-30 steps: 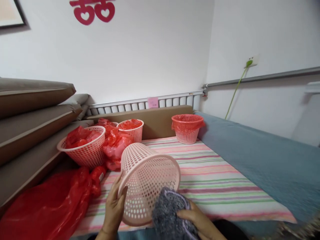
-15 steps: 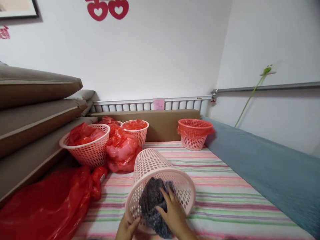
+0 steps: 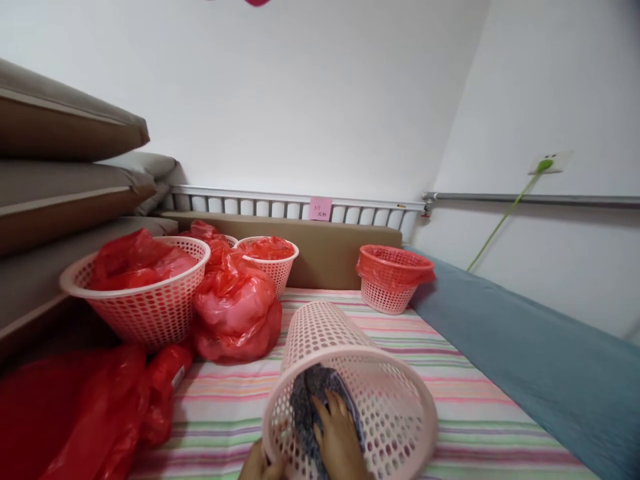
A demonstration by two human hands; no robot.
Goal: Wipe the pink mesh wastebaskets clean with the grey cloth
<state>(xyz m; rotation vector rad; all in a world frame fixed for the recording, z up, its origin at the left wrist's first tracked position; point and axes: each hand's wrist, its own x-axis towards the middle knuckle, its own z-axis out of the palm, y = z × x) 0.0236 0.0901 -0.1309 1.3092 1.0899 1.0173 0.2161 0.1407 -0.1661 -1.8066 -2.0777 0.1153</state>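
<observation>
Moved deeper since one second earlier: cloth [image 3: 304, 395], now against the left inner wall of the basket [image 3: 323, 330]. Lying sideways on the striped sheet [image 3: 480, 400], mouth facing near. Gripped at the near-left rim by the left hand [image 3: 261, 465]; pressed through the cloth by the right hand [image 3: 340, 437], fingers spread. Liable to roll left toward the red bag [image 3: 237, 310] if loosely held, for want of a flat side. Also possible: snagging of cloth in the holes from hard pressing.
</observation>
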